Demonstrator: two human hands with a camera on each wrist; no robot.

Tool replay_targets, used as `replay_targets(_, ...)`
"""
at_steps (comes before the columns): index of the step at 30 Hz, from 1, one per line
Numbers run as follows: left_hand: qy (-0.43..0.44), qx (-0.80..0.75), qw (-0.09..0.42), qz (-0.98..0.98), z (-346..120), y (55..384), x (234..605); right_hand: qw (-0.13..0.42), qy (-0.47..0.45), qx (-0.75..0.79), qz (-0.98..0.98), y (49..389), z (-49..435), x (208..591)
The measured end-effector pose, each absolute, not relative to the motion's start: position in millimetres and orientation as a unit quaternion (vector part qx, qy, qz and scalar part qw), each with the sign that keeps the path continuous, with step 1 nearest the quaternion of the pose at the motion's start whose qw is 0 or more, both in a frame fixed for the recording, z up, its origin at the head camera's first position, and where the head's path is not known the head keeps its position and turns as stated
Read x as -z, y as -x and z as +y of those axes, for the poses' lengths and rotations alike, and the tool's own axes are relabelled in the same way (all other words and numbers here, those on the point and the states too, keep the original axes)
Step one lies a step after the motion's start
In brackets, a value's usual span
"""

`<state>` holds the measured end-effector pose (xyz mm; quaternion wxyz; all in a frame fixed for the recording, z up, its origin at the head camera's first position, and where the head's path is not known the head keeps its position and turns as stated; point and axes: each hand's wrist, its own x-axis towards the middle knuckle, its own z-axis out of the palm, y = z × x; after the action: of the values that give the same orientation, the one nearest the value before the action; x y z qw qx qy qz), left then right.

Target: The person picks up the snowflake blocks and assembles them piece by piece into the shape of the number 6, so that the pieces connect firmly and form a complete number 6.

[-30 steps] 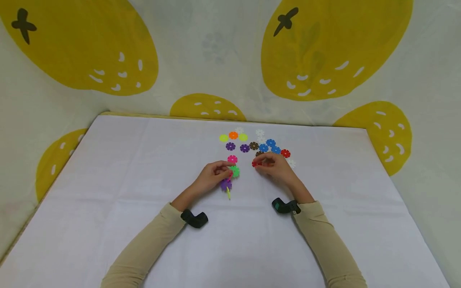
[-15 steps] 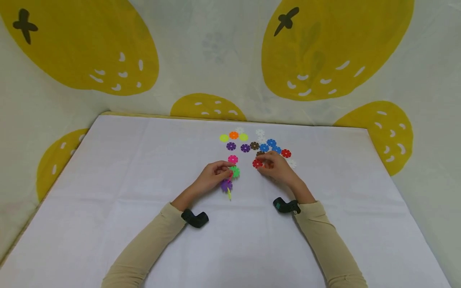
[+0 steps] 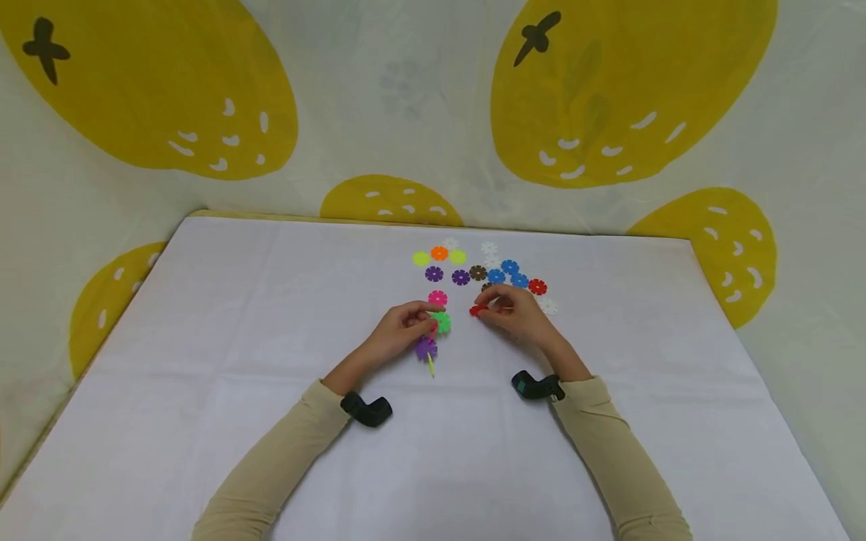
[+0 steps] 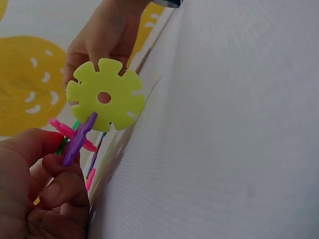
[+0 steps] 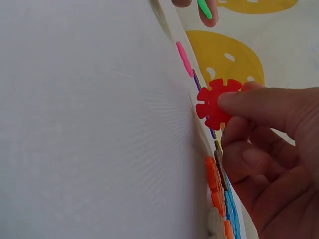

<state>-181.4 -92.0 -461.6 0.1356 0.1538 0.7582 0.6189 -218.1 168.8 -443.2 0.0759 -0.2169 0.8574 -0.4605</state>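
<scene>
My left hand (image 3: 404,328) pinches a small chain of notched plastic discs slotted into one another. A green disc (image 3: 442,323), a pink disc (image 4: 73,133), a purple disc (image 3: 426,349) and a yellow-green disc (image 4: 105,94) make it up; the yellow-green one stands edge-on to the head camera. Across a short gap, my right hand (image 3: 516,312) holds a red notched disc (image 5: 217,104) between thumb and fingers, partly covered by the thumb. In the right wrist view, its slots show along the free rim. The red disc and the chain are apart.
On the white cloth lie several loose discs: a pink disc (image 3: 437,298) just beyond my left hand, purple discs (image 3: 461,277), an orange disc (image 3: 439,253), blue discs (image 3: 496,276) and another red disc (image 3: 537,286). A fruit-print curtain (image 3: 392,113) hangs behind the table.
The red disc in my right hand turned its face toward the head camera, then tilted flatter and shifted slightly left. My left hand and its chain stay nearly still.
</scene>
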Motion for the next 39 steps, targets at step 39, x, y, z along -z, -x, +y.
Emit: replay_targets(39,-0.128,-0.629,0.156,0.750,-92,183,463,0.073,0.304,0.510,0.801,204,142,447)
